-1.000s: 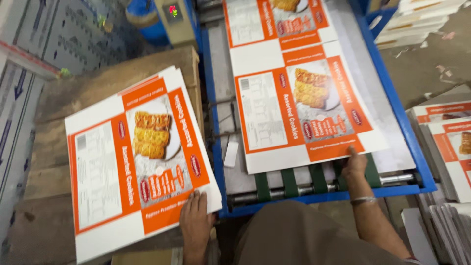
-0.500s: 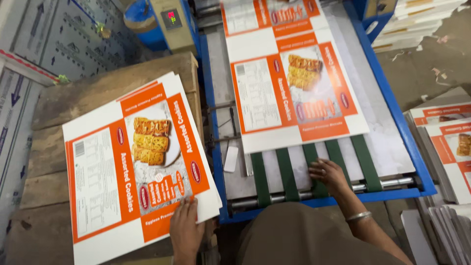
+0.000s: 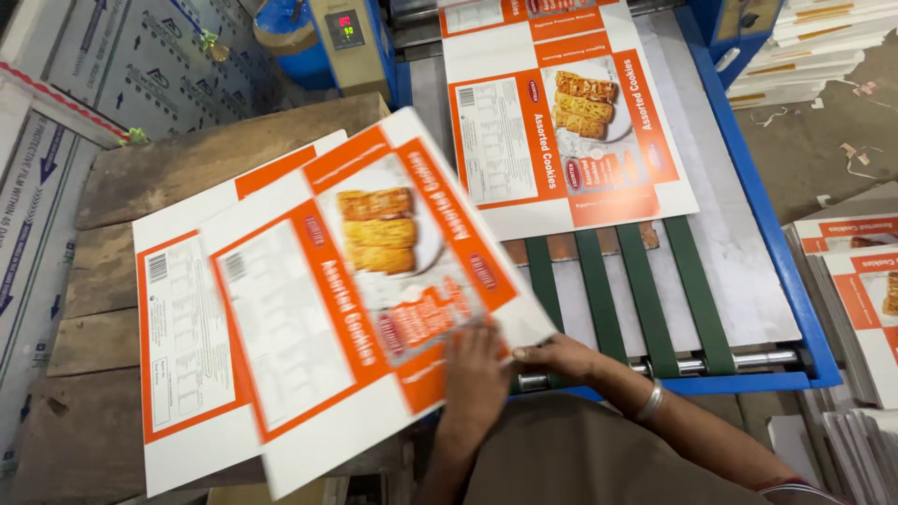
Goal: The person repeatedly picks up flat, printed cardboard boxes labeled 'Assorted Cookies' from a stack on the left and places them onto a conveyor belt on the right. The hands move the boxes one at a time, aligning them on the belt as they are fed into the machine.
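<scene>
A flat orange-and-white printed carton sheet (image 3: 355, 281) is tilted and blurred, raised off a stack of the same sheets (image 3: 178, 327) on a wooden table (image 3: 187, 159). My left hand (image 3: 472, 374) rests on its near edge, fingers spread over the print. At the sheet's right corner, my right hand (image 3: 561, 355), a bangle on its wrist, pinches the edge. That corner reaches over the near end of the conveyor's green belts (image 3: 645, 290). Farther along the belts lies another identical sheet (image 3: 561, 131), flat.
A blue frame (image 3: 776, 252) borders the conveyor. More stacked sheets stand at the right (image 3: 861, 281) and upper right (image 3: 823, 37). A control box with a red display (image 3: 348, 33) and a blue drum (image 3: 281, 28) sit beyond the table. Printed panels lean at the left.
The sheet on the belts has travelled farther away. My right hand left the belts and took the top sheet's corner; that sheet has lifted and swung right toward the conveyor.
</scene>
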